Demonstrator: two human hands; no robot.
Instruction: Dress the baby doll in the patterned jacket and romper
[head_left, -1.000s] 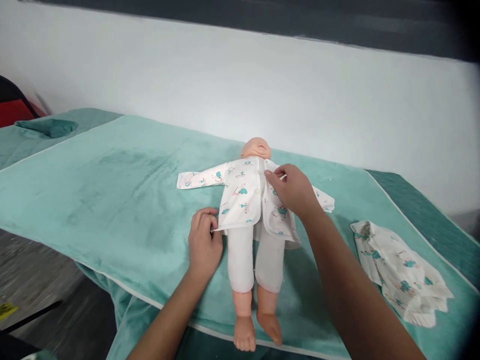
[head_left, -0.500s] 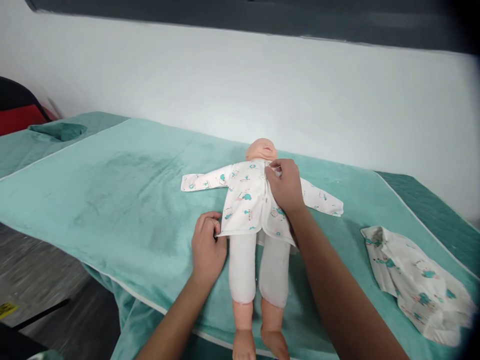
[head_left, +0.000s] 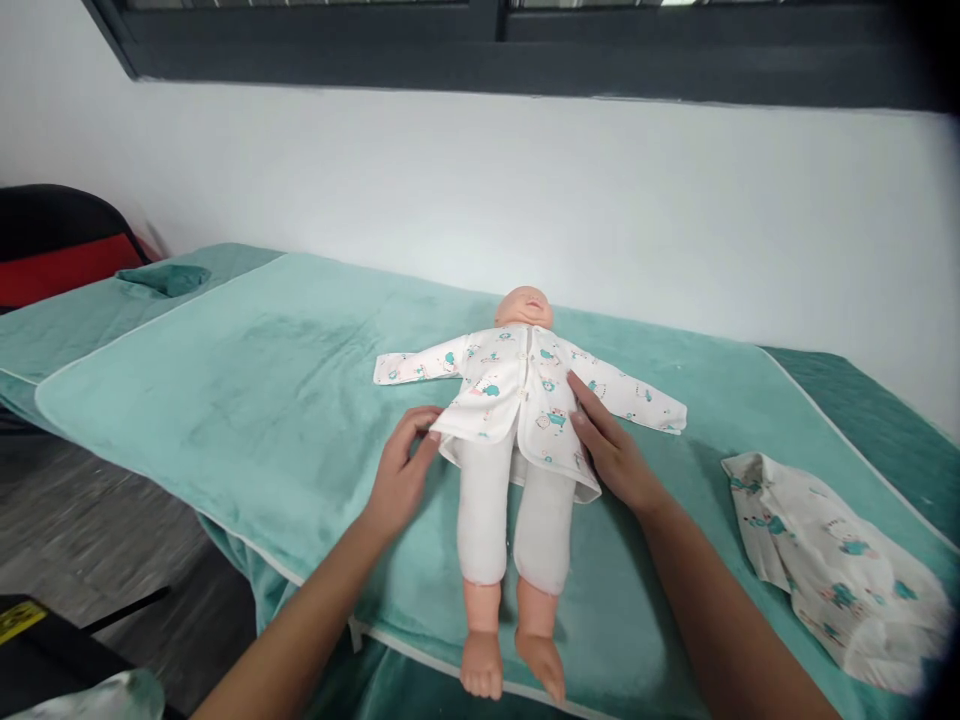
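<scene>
**Jacket (head_left: 495, 385) on the doll (head_left: 482, 520), one hem corner in your left hand (head_left: 399, 470)**

In the head view, the jacket is white, printed with small teal figures, and edged with a pale border. Its front edges come together at the chest and part toward the hem; both sleeves stretch outward, fairly flat. It lies around the doll's torso on the green sheet (head_left: 225, 400), between your two hands.

Your left hand pinches the hem's near corner on your left between thumb and fingers—the cloth is drawn a little outward there. Your right hand (head_left: 619, 460) has its fingers spread, tips resting on the jacket's other side below the sleeve.

Count one doll on its back, with two white legs and two bare feet toward you; one jacket with two sleeves; and one second printed garment (head_left: 832, 565), crumpled—well apart from the doll, beyond your right hand.
</scene>
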